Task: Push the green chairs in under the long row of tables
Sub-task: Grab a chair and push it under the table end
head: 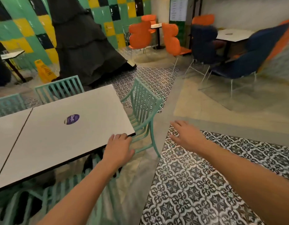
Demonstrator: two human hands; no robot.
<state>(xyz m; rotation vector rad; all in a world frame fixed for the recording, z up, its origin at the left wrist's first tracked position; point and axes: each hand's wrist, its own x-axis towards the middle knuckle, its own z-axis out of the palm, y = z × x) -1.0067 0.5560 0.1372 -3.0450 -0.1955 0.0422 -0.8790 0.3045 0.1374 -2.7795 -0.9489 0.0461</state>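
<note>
Overhead, from the head view: the white table (62, 132) runs in from the left, its near right corner beside the left hand (119, 146). A seam divides it from the next top on the left, and a purple sticker (72, 119) lies on its surface. The left hand reaches forward with fingers extended and relaxed, gripping nothing; its fingertips sit at the table corner, though contact with the edge cannot be confirmed. The right hand (186, 135) is held out over the floor, fingers spread and straight, empty, and apart from any furniture. One green chair (143, 101) stands at the end of the table, back slats facing the camera's right, seat partly under the tabletop, legs on the bare floor beside the patterned tiles (197, 184). A second green chair (59, 90) stands at the far side of the table, its back rising above the far edge. A third green chair (62, 192) shows blurred below the near edge, tucked under the top. Farther off stand orange chairs (140, 36), blue chairs (203, 43), a yellow floor sign (43, 70) and a dark draped shape (82, 46) against the checked wall.
</note>
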